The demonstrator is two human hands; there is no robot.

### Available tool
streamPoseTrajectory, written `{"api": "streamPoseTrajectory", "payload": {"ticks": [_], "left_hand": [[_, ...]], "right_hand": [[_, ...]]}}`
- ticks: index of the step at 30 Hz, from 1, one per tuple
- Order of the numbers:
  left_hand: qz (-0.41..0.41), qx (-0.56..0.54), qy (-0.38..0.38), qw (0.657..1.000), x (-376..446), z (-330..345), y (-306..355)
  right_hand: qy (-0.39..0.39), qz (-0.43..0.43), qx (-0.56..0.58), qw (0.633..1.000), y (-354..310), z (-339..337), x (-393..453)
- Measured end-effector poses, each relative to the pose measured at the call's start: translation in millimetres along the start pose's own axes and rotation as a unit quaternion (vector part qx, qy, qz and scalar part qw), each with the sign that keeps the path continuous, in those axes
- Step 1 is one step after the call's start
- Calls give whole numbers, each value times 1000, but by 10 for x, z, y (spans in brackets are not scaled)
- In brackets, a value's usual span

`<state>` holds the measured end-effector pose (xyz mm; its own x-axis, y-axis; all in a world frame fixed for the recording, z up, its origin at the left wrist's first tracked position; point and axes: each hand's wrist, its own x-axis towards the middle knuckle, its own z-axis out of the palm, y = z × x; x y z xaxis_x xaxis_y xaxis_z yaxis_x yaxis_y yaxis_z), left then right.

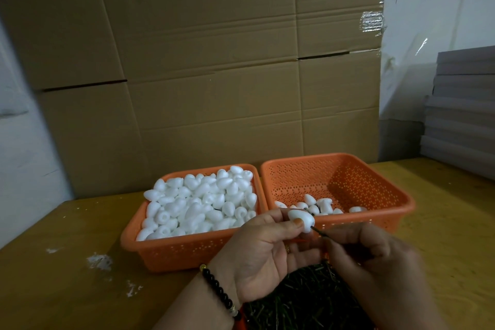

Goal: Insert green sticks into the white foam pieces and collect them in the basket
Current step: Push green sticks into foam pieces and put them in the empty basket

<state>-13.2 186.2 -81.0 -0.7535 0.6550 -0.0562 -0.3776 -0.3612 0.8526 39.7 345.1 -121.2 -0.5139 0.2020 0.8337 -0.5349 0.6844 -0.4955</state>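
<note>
Green sticks (305,300) are heaped in a dark pile at the bottom edge, partly covered by both wrists and cut off by the frame; whatever holds them can hardly be made out. Just above the pile, a white foam piece (300,219) is pinched between thumb and fingertips of the left hand (263,252), whose wrist carries a black bead bracelet (218,289). One thin green stick (318,231) is seen with its tip at the foam piece's lower right end; its other end is lost inside the curled fingers of the right hand (375,262), which grasps it. How far the tip has entered cannot be told.

Behind the hands, two orange baskets stand side by side on the wooden table (67,262). The left basket (171,252) is filled with plain foam pieces; the right basket (388,196) holds only a few, some hidden behind the fingers. White crumbs (100,260) are scattered on the table at left. Cardboard boxes (203,62) are stacked behind.
</note>
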Motion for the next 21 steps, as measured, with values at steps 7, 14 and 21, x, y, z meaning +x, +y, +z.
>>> {"api": "streamPoseTrajectory", "payload": {"ticks": [7,14,21], "left_hand": [[1,13,-3,1000,-9,54,-21],[1,14,-16,1000,-25,77,-32],[0,16,-13,1000,-25,85,-38]], "right_hand": [[-8,-6,-25,1000,62,22,-29],[-21,0,-21,1000,46,6,-22],[-28,8,-19,999,55,-6,-14]]}}
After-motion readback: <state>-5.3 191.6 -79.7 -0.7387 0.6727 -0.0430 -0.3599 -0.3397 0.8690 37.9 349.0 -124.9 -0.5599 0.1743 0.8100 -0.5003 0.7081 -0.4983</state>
